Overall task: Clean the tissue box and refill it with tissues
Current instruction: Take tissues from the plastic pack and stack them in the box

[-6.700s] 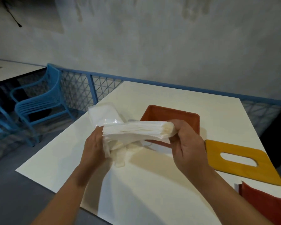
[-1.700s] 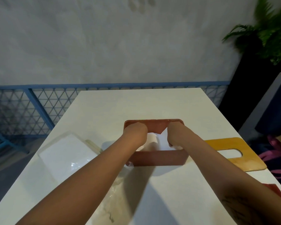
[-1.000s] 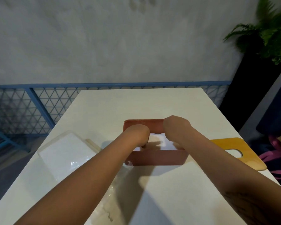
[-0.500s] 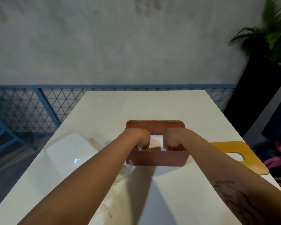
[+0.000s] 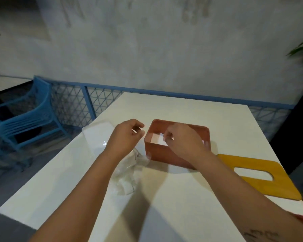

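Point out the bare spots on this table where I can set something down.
Bare: the far strip of table between the box and the railing; the near middle, between the two forearms; the near left corner. Crowded: wrapper and left hand left of the box, lid on its right, right hand over it.
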Demonstrator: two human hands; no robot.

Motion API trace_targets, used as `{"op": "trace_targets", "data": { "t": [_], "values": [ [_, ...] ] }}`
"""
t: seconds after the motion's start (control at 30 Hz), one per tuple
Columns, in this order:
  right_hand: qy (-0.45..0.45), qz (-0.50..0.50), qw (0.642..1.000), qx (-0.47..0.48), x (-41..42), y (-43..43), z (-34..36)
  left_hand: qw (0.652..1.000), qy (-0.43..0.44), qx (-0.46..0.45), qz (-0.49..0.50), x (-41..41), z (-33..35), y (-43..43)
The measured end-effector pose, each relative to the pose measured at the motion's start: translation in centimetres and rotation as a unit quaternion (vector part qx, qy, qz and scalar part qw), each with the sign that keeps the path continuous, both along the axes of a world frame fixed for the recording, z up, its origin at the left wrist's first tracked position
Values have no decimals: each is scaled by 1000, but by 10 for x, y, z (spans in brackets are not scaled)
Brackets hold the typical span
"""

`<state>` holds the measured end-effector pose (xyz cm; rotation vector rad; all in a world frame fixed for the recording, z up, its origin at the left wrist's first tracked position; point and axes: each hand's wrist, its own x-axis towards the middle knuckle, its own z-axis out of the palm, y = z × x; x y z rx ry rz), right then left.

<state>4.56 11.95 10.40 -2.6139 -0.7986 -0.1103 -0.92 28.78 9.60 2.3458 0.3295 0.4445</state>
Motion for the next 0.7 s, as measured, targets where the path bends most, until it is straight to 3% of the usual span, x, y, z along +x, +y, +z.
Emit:
{"op": "trace_targets", "data": {
  "t": [0.17,0.33,0.53,0.7],
  "values": [
    [-22,119,993,-14,-29,19,-32,988,-16,43,149,-54,-44,7],
    [-7,182,980,-85,-46,40,-62,972,6,129,195,-82,-75,4],
    [30,234,966,-102,-50,56,-79,966,76,185,164,-87,-87,22],
    [-20,233,970,-62,-45,68,-77,973,67,170,139,-84,-83,36]
  ]
}}
